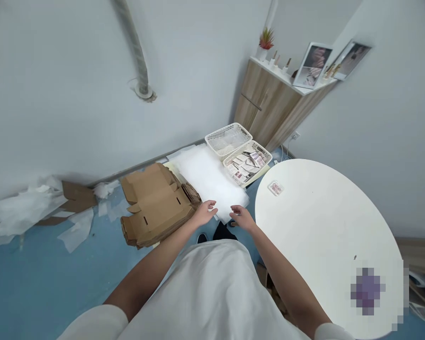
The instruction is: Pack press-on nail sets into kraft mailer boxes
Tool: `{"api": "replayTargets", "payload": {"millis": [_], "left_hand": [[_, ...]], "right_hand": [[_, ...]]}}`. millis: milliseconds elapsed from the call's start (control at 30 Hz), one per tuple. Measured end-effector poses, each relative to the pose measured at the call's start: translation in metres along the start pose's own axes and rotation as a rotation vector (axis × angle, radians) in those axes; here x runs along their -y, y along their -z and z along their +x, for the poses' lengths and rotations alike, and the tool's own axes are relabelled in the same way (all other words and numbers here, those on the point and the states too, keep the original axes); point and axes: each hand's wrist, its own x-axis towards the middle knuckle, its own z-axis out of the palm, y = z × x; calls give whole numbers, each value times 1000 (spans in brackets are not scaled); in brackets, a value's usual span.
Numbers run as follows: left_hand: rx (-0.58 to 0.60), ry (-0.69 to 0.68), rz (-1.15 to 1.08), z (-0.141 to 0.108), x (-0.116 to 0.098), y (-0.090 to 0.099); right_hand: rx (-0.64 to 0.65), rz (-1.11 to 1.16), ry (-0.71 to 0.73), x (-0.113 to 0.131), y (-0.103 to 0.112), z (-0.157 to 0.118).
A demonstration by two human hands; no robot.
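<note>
My left hand [204, 212] hovers over the near left edge of a stack of white foam sheets [208, 170], fingers apart and holding nothing. Opposite it, my right hand [242, 217] is at the stack's near right edge, its fingers spread and loosely curled, with nothing visible in them. Whether the fingertips touch the sheets I cannot tell. Left of the stack lies a pile of flattened brown cardboard boxes [159, 203]. Behind it stand two white plastic baskets: one basket [212, 138] holds clear plastic pieces, the other basket [269, 156] holds printed cards and small packets.
A round white table [326, 212] stands on the right, with a small clear packet [276, 188] on it. White wrapping scraps [28, 205] and torn cardboard [78, 196] lie on the blue floor at left. A wooden cabinet [265, 101] fills the corner, bearing frames and a plant.
</note>
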Motion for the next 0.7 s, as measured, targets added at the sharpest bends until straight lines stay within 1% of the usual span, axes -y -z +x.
{"api": "replayTargets", "payload": {"millis": [67, 133, 233, 300, 367, 433, 500, 600, 700], "left_hand": [[-34, 24, -38, 6, 3, -4], [-71, 60, -62, 11, 5, -7], [-96, 115, -74, 25, 2, -7], [-106, 134, -88, 40, -2, -5], [-122, 148, -118, 60, -5, -2], [-145, 190, -158, 82, -3, -1], [-170, 271, -207, 101, 2, -3], [-213, 399, -295, 116, 10, -6], [-257, 455, -376, 118, 11, -8]], "right_hand": [[26, -76, -12, 2, 3, 9], [47, -149, -16, 8, 4, 23], [70, -227, 17, 19, 1, 56], [85, -262, 63, 26, -4, 85], [94, -294, 124, 28, -10, 114], [85, -324, 177, 25, -17, 141], [68, -354, 198, 19, -24, 160], [94, -408, 219, 9, -33, 172], [187, -456, 275, 8, -42, 169]]}}
